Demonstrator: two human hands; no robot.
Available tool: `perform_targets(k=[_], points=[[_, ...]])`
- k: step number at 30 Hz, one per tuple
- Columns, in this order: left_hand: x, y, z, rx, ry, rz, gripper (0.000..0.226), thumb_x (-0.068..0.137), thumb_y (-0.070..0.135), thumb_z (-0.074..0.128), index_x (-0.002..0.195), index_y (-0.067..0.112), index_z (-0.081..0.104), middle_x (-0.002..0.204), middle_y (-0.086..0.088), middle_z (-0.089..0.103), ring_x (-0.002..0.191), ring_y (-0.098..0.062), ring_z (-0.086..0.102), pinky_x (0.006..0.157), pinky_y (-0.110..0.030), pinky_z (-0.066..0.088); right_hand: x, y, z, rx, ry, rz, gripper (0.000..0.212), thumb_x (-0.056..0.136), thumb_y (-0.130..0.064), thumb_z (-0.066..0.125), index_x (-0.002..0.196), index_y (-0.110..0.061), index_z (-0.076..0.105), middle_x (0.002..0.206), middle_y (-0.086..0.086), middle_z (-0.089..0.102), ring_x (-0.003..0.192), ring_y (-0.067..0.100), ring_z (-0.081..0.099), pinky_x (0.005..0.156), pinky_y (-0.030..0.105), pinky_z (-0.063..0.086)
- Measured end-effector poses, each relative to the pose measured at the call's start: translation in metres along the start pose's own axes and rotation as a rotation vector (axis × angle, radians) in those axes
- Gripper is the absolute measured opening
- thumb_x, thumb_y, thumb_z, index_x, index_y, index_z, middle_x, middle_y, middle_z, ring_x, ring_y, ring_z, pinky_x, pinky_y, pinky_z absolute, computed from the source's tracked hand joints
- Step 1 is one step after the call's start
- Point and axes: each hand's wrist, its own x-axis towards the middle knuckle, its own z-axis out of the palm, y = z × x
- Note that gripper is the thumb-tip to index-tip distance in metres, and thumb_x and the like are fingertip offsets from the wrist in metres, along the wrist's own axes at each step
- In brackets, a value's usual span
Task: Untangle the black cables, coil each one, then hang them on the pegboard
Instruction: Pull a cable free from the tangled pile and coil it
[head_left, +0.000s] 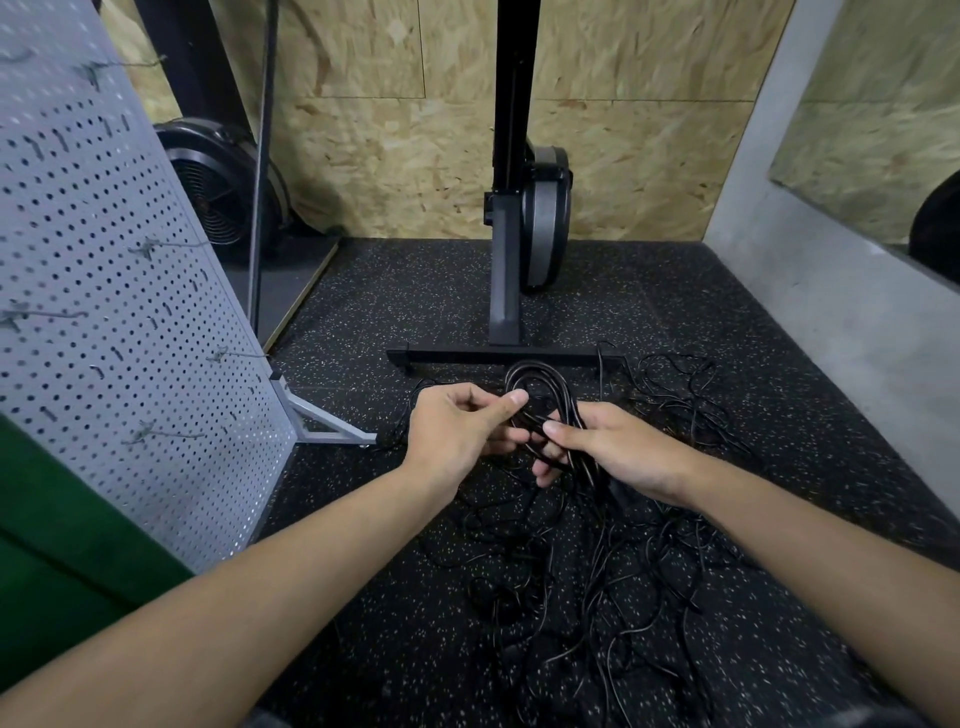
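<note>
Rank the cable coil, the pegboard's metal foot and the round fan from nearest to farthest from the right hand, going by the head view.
1. The cable coil: gripped by the right hand itself.
2. The pegboard's metal foot: on the floor to the left, beyond the left hand.
3. The round fan: far back on the left, past the pegboard's edge.
</note>
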Motion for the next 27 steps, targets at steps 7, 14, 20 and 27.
perform_targets(k=[7, 14, 20, 27], points=[[0.004, 0.002, -0.003, -0.082, -0.045, -0.024, 0.020, 0.091, 0.015, 0.079, 0.085, 0.000, 0.066, 0.073, -0.011, 0.071, 0.068, -0.019, 0.077, 0.061, -0.025, 0.062, 0.000, -0.003, 0.002, 0.008, -0.014, -0.026, 0.012, 0.105, -0.020, 0.061, 0.105, -0.008, 0.063, 0.084, 0.000, 0.068, 0.070, 0.014, 0.060, 0.067, 0.032, 0.052], [0.009, -0.019, -0.007, 0.240, -0.345, -0.183, 0.039, 0.105, 0.051, 0.053, 0.120, 0.016, 0.065, 0.106, -0.001, 0.079, 0.104, -0.020, 0.075, 0.096, -0.041, 0.058, 0.004, -0.007, -0.003, 0.268, 0.150, -0.080, 0.012, 0.104, -0.015, 0.059, 0.101, -0.005, 0.066, 0.081, 0.001, 0.064, 0.069, 0.013, 0.060, 0.078, 0.039, 0.058], [0.003, -0.045, -0.005, 0.565, -0.625, -0.004, 0.018, 0.101, 0.021, 0.069, 0.117, 0.013, 0.068, 0.099, -0.008, 0.078, 0.090, -0.019, 0.074, 0.095, -0.039, 0.058, 0.006, -0.008, -0.008, 0.500, 0.245, -0.081, 0.009, 0.104, -0.011, 0.060, 0.104, -0.003, 0.064, 0.083, 0.003, 0.065, 0.075, 0.013, 0.063, 0.075, 0.038, 0.066], [-0.002, -0.027, 0.004, 0.999, -0.498, 0.466, 0.016, 0.104, 0.033, 0.063, 0.110, 0.021, 0.072, 0.087, 0.008, 0.069, 0.073, -0.008, 0.064, 0.067, -0.029, 0.052, 0.010, -0.001, -0.016, 0.163, 0.534, -0.058, 0.016, 0.107, -0.016, 0.057, 0.108, -0.001, 0.061, 0.088, 0.006, 0.065, 0.064, 0.012, 0.060, 0.056, 0.022, 0.056]])
